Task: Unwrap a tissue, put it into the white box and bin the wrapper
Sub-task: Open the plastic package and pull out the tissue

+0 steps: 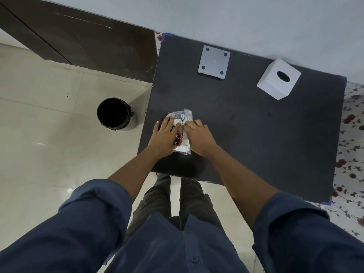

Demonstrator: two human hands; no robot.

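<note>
Mat [256, 134] dark grey with blue tape at its corners; box [278, 79] white with a black oval hole; plate [214, 62] pale grey with four dark dots; wrapper [184, 133] clear, white inside, red and black print; bin [114, 114] black-lined; sleeves [88, 223] navy; cloth [352, 134] white with red roses

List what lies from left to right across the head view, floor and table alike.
Bin on the floor → left hand → wrapped tissue pack → right hand → flat white lid → white box.
</note>
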